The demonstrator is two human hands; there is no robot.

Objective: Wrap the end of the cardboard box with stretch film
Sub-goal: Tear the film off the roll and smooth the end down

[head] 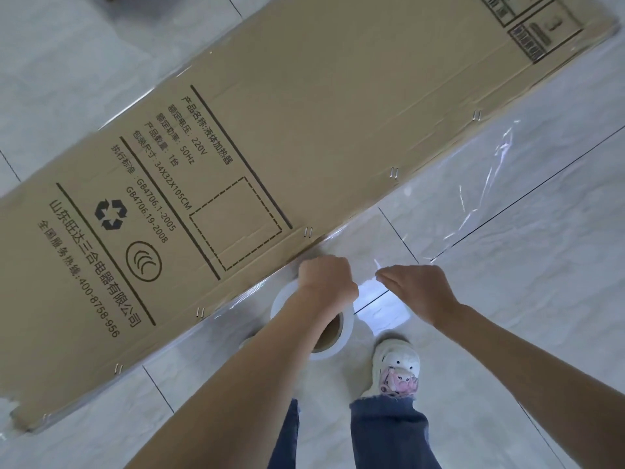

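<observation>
Cardboard box (304, 137) is lying long and flat across the pale tiled floor (507, 299), running from lower left to upper right, and we are standing over its near edge. What is inside it we cannot tell. Metal staples (394, 173) are showing along that edge. Black print on the top is reading 220V, 50Hz, 34X32X105CM, GB4706.1-2005, GB4706.19-2008 and 400-8758-956, beside a recycling symbol (111, 214) and a dashed square. Clear stretch film (480, 198) is spreading from the box's right part down toward our hands, glinting over the tiles. Just below our hands the film roll (284, 299) is hanging, white with a brown cardboard core. Our left hand (326, 277) is curled into a fist at the box edge, seemingly gripping the film. Our right hand (417, 287) is pinching the film between closed fingertips. A white shoe (397, 363) is showing below.
</observation>
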